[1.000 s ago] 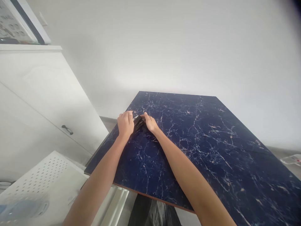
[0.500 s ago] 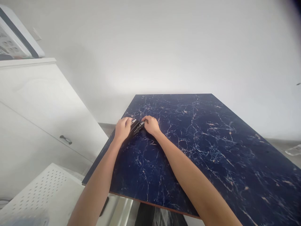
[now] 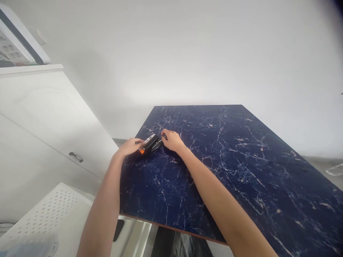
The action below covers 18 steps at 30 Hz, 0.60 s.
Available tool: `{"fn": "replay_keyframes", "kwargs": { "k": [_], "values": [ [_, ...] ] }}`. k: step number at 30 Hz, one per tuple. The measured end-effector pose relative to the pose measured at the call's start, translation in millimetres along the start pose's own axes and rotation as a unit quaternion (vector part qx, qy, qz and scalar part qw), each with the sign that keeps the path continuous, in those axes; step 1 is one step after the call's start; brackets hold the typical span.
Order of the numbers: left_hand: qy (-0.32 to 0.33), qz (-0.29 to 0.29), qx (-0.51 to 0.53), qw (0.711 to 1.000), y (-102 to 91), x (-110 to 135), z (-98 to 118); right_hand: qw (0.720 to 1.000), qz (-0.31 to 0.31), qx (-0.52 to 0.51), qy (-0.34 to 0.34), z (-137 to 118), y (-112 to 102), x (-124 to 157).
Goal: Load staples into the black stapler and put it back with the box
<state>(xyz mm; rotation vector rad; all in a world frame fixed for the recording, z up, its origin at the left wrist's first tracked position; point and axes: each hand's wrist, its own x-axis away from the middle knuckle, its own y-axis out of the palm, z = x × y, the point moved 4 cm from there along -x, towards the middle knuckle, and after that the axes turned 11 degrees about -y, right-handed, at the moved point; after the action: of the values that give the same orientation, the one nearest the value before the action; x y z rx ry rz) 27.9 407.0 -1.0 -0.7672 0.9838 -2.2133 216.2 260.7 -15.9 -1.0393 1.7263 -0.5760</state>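
A small black device (image 3: pixel 150 143) with an orange spot at its near end and a white label lies on a dark blue marbled tabletop (image 3: pixel 227 167), close to the left edge. My left hand (image 3: pixel 130 146) holds its near end, fingers curled round the side. My right hand (image 3: pixel 172 140) pinches the far end, where a thin black part sticks out. Both forearms reach in from the bottom of the view.
A white cabinet (image 3: pixel 48 121) with a dark handle (image 3: pixel 76 156) stands to the left of the table. A white perforated surface (image 3: pixel 50 214) lies at the lower left. A white wall runs behind. A clear plastic item (image 3: pixel 336 169) shows at the right edge.
My left hand has slid back toward me off the top of the device, so its orange end and white label show. My right hand has stayed at the far end.
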Motion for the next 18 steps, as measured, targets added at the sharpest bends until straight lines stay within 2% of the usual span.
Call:
{"fn": "replay_keyframes", "kwargs": {
  "k": [4,6,9,15,18],
  "values": [
    [0.002,0.018,-0.022,1.0,-0.2,1,2,0.984,0.091,-0.088,0.128,14,-4,0],
    [0.008,0.03,-0.026,0.999,-0.5,0,3,0.972,0.098,-0.101,0.191,19,-7,1],
    [0.008,0.047,-0.024,0.999,0.2,-2,2,0.967,0.025,-0.095,0.234,20,-10,-1],
    [-0.002,0.075,-0.004,0.997,0.6,-4,-1,0.952,-0.117,-0.193,0.207,10,-6,-5],
    [-0.028,0.032,0.011,0.999,0.2,-2,-6,0.932,-0.161,-0.257,0.196,4,-3,-5]
  ]
}}
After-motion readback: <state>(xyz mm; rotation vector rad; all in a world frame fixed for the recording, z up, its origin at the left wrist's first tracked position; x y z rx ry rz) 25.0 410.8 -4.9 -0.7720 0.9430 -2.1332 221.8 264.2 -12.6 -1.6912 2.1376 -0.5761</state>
